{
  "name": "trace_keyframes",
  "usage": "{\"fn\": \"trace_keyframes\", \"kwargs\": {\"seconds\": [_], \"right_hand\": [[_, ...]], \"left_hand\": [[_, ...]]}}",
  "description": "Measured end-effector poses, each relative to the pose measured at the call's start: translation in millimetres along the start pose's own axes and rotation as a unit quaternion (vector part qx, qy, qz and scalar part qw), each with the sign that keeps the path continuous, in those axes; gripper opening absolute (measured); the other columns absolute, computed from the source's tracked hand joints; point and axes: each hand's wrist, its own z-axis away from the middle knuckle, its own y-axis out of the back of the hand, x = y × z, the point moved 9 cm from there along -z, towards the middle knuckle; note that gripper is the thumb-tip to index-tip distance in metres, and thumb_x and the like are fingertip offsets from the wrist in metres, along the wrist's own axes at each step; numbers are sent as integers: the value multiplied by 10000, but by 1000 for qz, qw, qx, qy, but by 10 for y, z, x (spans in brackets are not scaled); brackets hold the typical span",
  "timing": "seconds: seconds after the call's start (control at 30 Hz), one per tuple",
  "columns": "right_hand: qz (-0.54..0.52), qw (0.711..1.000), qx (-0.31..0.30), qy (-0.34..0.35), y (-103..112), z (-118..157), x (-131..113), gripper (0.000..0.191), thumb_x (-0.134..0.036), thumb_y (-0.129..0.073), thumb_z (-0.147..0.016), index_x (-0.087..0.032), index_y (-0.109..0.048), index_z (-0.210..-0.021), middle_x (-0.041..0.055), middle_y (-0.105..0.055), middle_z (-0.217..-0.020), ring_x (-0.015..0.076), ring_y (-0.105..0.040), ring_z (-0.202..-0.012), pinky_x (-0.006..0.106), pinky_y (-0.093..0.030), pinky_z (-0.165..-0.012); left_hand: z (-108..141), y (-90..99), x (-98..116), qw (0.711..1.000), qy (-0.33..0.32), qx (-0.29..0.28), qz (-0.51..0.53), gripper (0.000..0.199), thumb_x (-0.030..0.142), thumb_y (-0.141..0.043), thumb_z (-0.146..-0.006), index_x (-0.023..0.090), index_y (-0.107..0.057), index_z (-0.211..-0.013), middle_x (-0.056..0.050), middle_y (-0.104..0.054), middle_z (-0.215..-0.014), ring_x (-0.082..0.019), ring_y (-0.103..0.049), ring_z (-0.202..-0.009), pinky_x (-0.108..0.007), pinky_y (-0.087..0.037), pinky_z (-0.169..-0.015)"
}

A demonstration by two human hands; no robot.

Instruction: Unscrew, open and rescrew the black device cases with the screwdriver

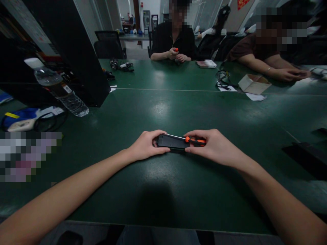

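Observation:
A small black rectangular device is held low over the green table, or rests on it; which one I cannot tell. My left hand grips its left end between thumb and fingers. A screwdriver with an orange and black handle is in my right hand, its metal shaft lying along the device's upper edge and pointing left. The thumb and fingers of my right hand also reach the device's right end.
A water bottle leans at the left, near a black cabinet and blue packets. Across the table sit two people, one holding an orange-tipped object. Cables and an open box lie at the back right.

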Motion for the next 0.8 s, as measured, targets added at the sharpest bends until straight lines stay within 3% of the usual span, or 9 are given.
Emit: {"fn": "trace_keyframes", "kwargs": {"seconds": [0.27,0.47,0.8], "right_hand": [[6,1000,-12,-2,-30,-11,17,407,-476,-758,-796,-222,-764,-1114,51,-777,-1019,235,-701,-855,359,-526,-764],[-8,1000,-8,6,-51,-41,24,414,-483,-764,-786,-218,-757,-1103,55,-776,-1004,236,-700,-861,361,-530,-781],[-12,999,-14,33,-64,-74,59,429,-507,-758,-812,-221,-749,-1133,59,-769,-1070,245,-709,-914,363,-530,-817]], "left_hand": [[-1,13,-4,999,12,-6,31,511,435,-799,-824,167,-679,-1242,-81,-726,-1103,-168,-651,-806,-258,-499,-672],[-12,11,-44,997,20,-8,71,506,428,-806,-818,160,-693,-1232,-98,-728,-1144,-209,-687,-929,-308,-549,-786],[-9,15,-3,998,2,-4,63,496,389,-810,-826,160,-706,-1253,-94,-759,-1112,-211,-716,-911,-315,-559,-810]]}}
